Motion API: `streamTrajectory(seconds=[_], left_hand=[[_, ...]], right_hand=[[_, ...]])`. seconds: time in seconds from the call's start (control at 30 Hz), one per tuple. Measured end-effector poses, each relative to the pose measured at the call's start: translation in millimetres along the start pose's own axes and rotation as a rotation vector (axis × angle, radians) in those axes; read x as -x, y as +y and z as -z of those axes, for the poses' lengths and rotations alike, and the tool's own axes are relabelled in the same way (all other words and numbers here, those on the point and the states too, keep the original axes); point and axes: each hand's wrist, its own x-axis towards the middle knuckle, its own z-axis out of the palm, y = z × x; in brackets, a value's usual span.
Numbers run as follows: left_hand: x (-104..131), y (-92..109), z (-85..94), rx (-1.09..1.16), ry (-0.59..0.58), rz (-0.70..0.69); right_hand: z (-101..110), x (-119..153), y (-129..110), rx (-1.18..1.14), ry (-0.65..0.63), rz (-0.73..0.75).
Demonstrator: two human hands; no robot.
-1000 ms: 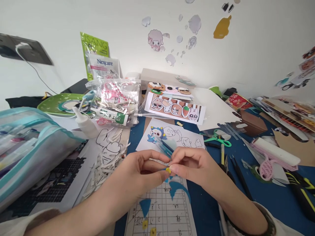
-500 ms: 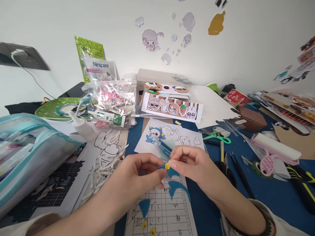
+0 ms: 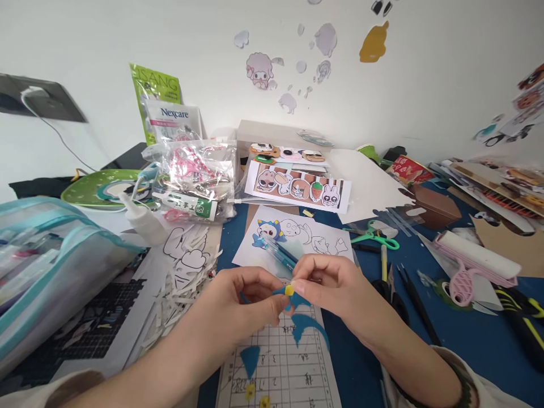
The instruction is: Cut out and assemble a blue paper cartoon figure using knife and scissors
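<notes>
One blue piece (image 3: 279, 290) is being gripped by the left hand (image 3: 249, 300) toward the table's (image 3: 355, 351) near edge, the right hand (image 3: 329, 283) pinching a yellow piece (image 3: 289, 290), apparently joining, needing careful alignment.

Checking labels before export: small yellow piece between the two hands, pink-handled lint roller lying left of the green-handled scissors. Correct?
Side's wrong: in the head view, the pink-handled lint roller lies right of the green-handled scissors. The small yellow piece is between the left hand and right hand.
</notes>
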Motion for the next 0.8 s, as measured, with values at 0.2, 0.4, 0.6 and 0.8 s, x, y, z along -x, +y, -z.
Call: streamTrajectory(seconds=[0.2,0.4,0.6,0.8], left_hand=[[1.4,0.4,-0.2,-0.041,0.01,0.002],[1.7,3.1,-0.7,-0.042,-0.003,0.011],[-0.2,4.1,-1.3,-0.034,0.009,0.024],[-0.3,2.8,-0.8,-0.057,0.011,0.038]], right_hand=[[-0.1,0.0,1.0,0.043,-0.007,0.017],[1.3,-0.6,2.7,0.059,-0.025,0.019],[2.7,-0.3,1.9,0.052,-0.046,-0.015],[2.1,0.6,-0.1,0.039,-0.045,-0.047]])
